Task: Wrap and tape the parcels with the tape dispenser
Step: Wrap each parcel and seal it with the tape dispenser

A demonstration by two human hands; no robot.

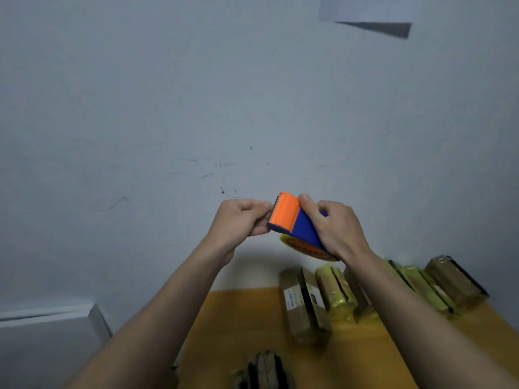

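Note:
I hold an orange and blue tape dispenser up in front of the wall, above the table. My right hand grips its blue body, thumb on the orange top. My left hand has its fingers curled at the dispenser's toothed front edge and seems to pinch the tape end, which I cannot make out. The yellowish tape roll shows under the dispenser. Several taped brown parcels lie in a row on the yellow table below my right arm.
More wrapped parcels lie at the table's right. A dark bundle sits at the near edge. A pale wall stands close behind the table, and a grey box-like surface is at lower left.

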